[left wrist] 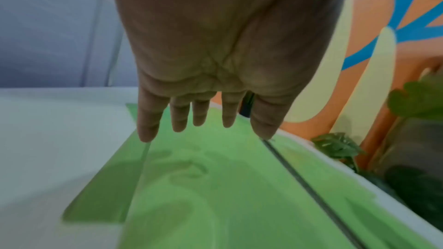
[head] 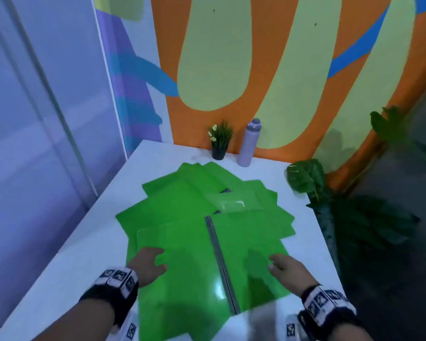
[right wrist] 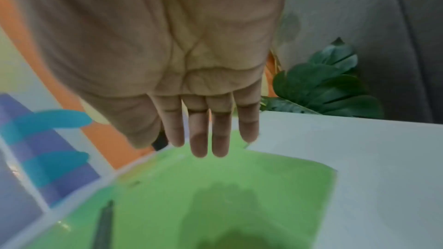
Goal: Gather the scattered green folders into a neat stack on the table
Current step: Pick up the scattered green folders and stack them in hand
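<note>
Several green folders point(head: 182, 200) lie fanned out and overlapping on the white table point(head: 84, 254). The nearest one point(head: 194, 279) lies open, with a grey spine point(head: 221, 264) down its middle. My left hand point(head: 146, 265) hovers over its left half with fingers straight and spread point(left wrist: 206, 115), holding nothing. My right hand point(head: 289, 268) hovers over its right half, fingers straight point(right wrist: 208, 135), its shadow on the green sheet point(right wrist: 215, 205). A clear plastic sleeve point(head: 234, 201) lies on the pile further back.
A small potted plant point(head: 220, 143) and a lilac bottle point(head: 250, 143) stand at the table's far edge against the painted wall. Large leafy plants point(head: 308, 178) crowd the table's right side. A glass partition runs along the left.
</note>
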Motion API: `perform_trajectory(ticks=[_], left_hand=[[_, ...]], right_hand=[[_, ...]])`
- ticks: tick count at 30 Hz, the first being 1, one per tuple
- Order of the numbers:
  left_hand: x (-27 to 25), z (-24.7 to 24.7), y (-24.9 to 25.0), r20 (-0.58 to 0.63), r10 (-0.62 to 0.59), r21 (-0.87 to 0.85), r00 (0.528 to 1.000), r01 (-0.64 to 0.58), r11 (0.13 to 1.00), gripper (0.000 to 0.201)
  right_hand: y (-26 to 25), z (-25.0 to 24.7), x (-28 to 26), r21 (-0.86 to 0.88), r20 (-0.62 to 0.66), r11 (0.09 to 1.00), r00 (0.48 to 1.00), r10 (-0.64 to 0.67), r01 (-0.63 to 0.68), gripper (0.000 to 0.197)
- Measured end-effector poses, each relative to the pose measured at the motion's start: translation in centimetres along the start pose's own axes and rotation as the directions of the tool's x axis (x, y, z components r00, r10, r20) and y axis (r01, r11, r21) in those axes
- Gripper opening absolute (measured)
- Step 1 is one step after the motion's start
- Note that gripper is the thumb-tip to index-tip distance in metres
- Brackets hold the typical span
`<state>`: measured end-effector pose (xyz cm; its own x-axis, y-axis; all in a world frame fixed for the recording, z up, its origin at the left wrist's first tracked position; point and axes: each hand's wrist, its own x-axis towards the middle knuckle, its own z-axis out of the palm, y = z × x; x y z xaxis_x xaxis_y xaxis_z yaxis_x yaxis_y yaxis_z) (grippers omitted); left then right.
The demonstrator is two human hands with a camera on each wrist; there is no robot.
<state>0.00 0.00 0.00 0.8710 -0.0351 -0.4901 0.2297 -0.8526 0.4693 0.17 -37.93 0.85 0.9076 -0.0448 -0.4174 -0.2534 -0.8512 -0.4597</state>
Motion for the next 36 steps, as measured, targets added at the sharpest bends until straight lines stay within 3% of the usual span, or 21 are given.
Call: perform_trajectory(ticks=[4, 8, 15, 17, 21, 23, 27, 29, 31, 34, 36], left_hand=[[1.7, 3.1, -1.2, 0.050, -0.140, 0.092, 0.989, 0.135, 0.987, 0.077], [2.4, 6.0, -1.5, 0.055, -0.170, 0.170, 0.984, 0.159, 0.973, 0.078], [3.1, 7.1, -2.7, 0.000, -0.202, 0.107, 0.979, 0.201, 0.974, 0.079], [3.1, 6.9, -3.1, -0.019, -0.223, 0.077, 0.975, 0.224, 0.972, 0.080], [2.6, 6.1, -3.2, -0.037, -0.251, 0.030, 0.967, 0.252, 0.967, 0.080], [2.2, 5.1, -2.6, -0.030, -0.263, 0.017, 0.964, 0.263, 0.965, 0.082], [0.9, 1.6, 0.1, -0.033, -0.220, -0.037, 0.975, 0.219, 0.975, 0.088], [-0.1, -0.6, 1.8, -0.056, -0.160, -0.091, 0.986, 0.154, 0.984, 0.092], [-1.0, -2.7, 3.2, -0.085, -0.083, -0.200, 0.993, 0.065, 0.978, 0.097], [-2.1, -4.9, 4.6, -0.093, 0.060, -0.485, 0.994, -0.098, 0.869, 0.098], [-2.5, -5.8, 5.4, -0.104, 0.148, -0.634, 0.983, -0.181, 0.752, 0.101]], right_hand=[[2.6, 0.6, 3.0, -0.069, -0.034, 0.984, 0.986, 0.164, -0.166, 0.049], [5.1, 1.2, 5.0, -0.157, -0.027, 0.940, 0.953, 0.302, -0.302, 0.051], [6.4, 1.9, 6.4, -0.302, -0.050, 0.884, 0.932, 0.359, -0.357, 0.042], [6.6, 1.9, 7.0, -0.211, -0.021, 0.913, 0.936, 0.352, -0.349, 0.039], [5.9, 1.1, 7.3, 0.165, -0.105, 0.967, 0.971, 0.214, -0.196, 0.003], [5.3, 0.5, 7.3, 0.328, -0.159, 0.938, 0.972, 0.172, -0.113, 0.012], [2.5, -1.5, 6.9, 0.580, -0.202, 0.815, 0.968, 0.147, -0.002, 0.017], [1.5, -2.1, 7.0, 0.671, -0.195, 0.741, 0.970, 0.142, 0.026, 0.013], [0.1, -2.5, 6.8, 0.756, -0.184, 0.654, 0.971, 0.153, 0.040, 0.020], [-3.1, -2.8, 5.8, 0.881, -0.172, 0.467, 0.972, 0.163, 0.077, 0.038], [-5.3, -2.3, 5.1, 0.905, -0.170, 0.414, 0.976, 0.138, 0.099, 0.047]])
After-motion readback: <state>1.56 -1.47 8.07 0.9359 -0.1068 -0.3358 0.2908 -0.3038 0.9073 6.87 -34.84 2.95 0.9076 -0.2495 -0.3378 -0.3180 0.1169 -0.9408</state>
